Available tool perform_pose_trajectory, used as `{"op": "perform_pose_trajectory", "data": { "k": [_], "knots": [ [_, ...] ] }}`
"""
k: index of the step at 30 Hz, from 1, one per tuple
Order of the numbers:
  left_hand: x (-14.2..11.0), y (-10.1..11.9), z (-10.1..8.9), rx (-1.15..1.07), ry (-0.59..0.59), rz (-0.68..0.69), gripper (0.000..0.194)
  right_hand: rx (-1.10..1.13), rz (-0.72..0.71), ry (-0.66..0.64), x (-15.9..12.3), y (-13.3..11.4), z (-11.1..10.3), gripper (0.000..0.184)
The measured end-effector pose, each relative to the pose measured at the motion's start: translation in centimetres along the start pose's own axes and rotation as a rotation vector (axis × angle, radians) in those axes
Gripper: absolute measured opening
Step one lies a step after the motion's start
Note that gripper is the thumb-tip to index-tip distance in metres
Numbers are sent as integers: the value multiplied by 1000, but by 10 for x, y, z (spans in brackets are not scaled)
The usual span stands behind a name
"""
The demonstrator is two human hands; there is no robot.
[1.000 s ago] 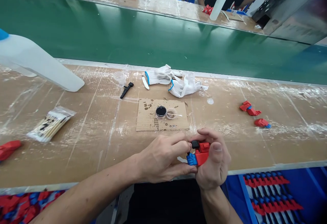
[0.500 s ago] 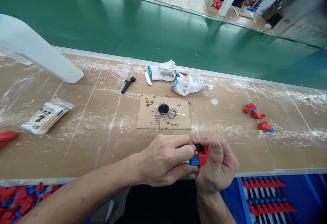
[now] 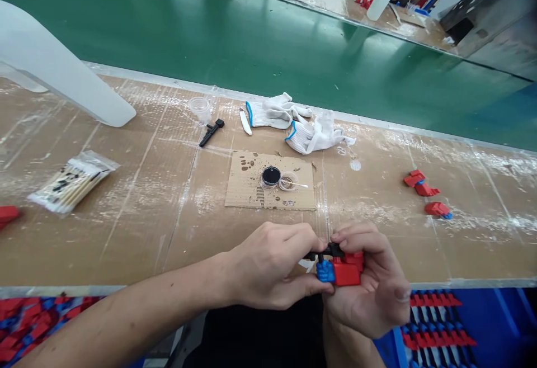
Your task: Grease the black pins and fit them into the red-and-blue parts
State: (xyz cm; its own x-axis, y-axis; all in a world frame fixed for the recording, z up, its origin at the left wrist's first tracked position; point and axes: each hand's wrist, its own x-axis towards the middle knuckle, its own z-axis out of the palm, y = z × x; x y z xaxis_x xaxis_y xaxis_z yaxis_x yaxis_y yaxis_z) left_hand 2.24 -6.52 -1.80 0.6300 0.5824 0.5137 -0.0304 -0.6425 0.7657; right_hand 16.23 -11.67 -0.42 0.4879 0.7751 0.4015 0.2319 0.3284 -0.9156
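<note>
Both my hands meet over the near edge of the table around one small toy assembly. My right hand (image 3: 371, 287) is closed on a red and blue toy arm (image 3: 346, 273), a red block with a blue fist. A black toy gun (image 3: 334, 249) lies along the top of it, its peg at the blue fist. My left hand (image 3: 277, 267) pinches from the left, fingers on the gun and thumb under the blue fist. The gun's left end is partly hidden by those fingers.
Ahead, a cardboard piece (image 3: 243, 189) carries a cup of black liquid (image 3: 271, 176) and a cup with a cotton swab (image 3: 289, 181). White gloves (image 3: 312, 137), another black toy gun (image 3: 212, 132), bagged swabs (image 3: 73, 183) and red parts (image 3: 437, 209) lie about. Bins of parts (image 3: 436, 323) flank me.
My right hand has turned and opened out somewhat, showing more of the red block, blue fist and black gun. The toy has shifted slightly right. My left hand keeps its pinch.
</note>
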Motion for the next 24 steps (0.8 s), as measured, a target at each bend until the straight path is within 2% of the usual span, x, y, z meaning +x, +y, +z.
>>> {"op": "perform_pose_trajectory", "data": {
  "k": [7,10,19,24],
  "knots": [
    [1,4,3,84,-42,16,27,-23,-133,156,0,-1,13,39],
    [0,6,4,98,-36,10,27,-34,-139,173,1,-2,14,36],
    [-6,10,16,96,108,-30,27,-45,-140,116,6,-4,15,39],
    [-10,13,20,109,135,-29,25,-11,-147,56,6,-3,15,34]
  ]
}}
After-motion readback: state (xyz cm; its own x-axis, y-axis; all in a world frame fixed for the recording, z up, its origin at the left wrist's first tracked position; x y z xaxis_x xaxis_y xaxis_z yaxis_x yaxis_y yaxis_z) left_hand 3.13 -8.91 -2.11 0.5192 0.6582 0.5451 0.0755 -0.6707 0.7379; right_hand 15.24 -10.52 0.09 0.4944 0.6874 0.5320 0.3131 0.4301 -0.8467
